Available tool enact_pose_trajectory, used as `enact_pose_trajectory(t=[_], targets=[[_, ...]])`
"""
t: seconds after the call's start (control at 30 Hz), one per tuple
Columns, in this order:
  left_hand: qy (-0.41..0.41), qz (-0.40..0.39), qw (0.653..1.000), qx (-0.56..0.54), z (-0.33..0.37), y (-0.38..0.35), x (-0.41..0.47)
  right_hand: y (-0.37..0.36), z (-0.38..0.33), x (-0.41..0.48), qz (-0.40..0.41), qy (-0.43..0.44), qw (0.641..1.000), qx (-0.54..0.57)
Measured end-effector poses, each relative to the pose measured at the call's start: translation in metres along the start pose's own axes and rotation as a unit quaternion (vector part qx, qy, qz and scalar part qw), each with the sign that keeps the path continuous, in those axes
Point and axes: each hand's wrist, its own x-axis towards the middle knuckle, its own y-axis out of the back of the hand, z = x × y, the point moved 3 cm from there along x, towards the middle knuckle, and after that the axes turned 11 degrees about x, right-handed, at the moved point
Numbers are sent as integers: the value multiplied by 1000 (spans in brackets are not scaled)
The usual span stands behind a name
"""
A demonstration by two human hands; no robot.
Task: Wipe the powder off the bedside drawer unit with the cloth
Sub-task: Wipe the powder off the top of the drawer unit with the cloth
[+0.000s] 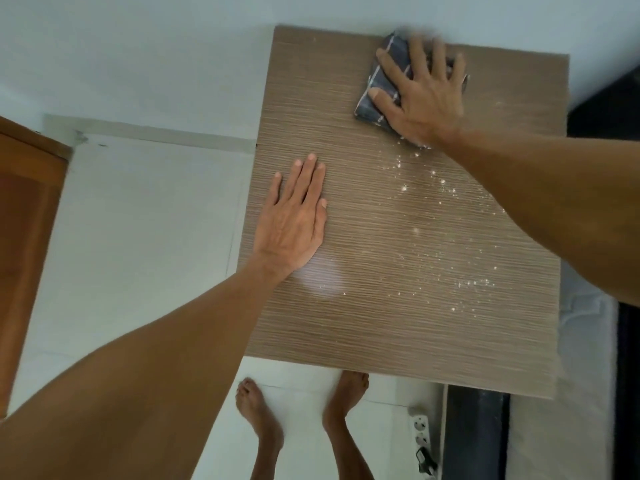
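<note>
Pressed flat with fingers spread, the right hand (420, 98) pins the folded dark checked cloth (379, 88) under its palm at the far right corner of the bedside drawer unit (363, 323). Cloth edges show beyond the fingers and heel. White powder (446, 244) lies scattered nearer, right of centre. Left hand (294, 220) rests open, palm down, holding nothing, at the unit's left edge.

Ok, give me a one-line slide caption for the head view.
Right hand presses cloth at unit top's far edge; left hand flat; powder remains.
</note>
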Motion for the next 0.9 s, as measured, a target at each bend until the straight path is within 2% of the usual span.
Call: enact_pose_trajectory(t=[0.3, 0.57, 0.73, 0.9], targets=[[43, 38, 991, -119, -3, 4, 2, -28, -44, -85, -16, 29, 999, 0], [79, 49, 964, -251, -11, 11, 1, -50, -93, -174, -26, 42, 999, 9], [74, 41, 960, -267, -13, 12, 2, -61, -124, -227, -37, 73, 997, 12], [54, 29, 971, -231, -11, 8, -9, -74, -153, -269, -53, 110, 992, 17]])
